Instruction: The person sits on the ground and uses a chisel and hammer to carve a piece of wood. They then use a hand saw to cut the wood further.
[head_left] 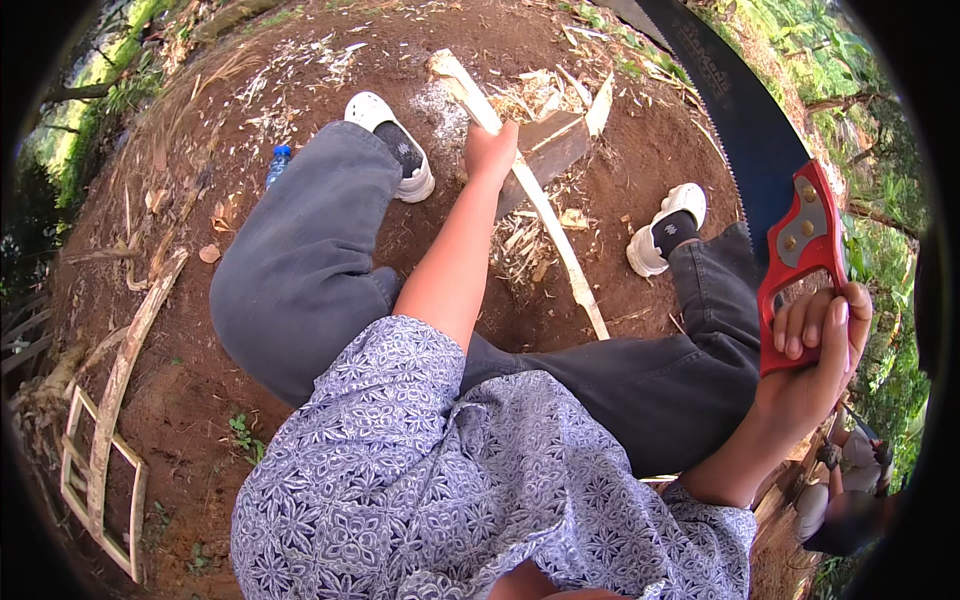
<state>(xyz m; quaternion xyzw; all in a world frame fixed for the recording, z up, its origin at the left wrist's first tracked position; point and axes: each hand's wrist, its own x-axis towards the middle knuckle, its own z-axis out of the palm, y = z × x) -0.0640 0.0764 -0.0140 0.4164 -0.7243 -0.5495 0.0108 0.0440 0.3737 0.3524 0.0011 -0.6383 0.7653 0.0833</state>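
Note:
My left hand (490, 152) is closed around a pale, peeled wooden stick (543, 208), which slants from the upper middle down toward my right leg. Under the stick, just right of that hand, lies a squared wooden block (553, 150) among shavings. Out to the right, my right hand (822, 335) grips the red handle of a handsaw (800, 225). Its broad dark blade points up and to the left, raised well apart from the stick. The saw's teeth face the stick's side.
Wood shavings (525, 240) litter the brown soil between my white shoes. A blue-capped plastic bottle (278, 165) stands beside my left knee. At the lower left are a long branch (125, 385) and a wooden frame (135, 500). Another person (850, 485) is at the lower right edge.

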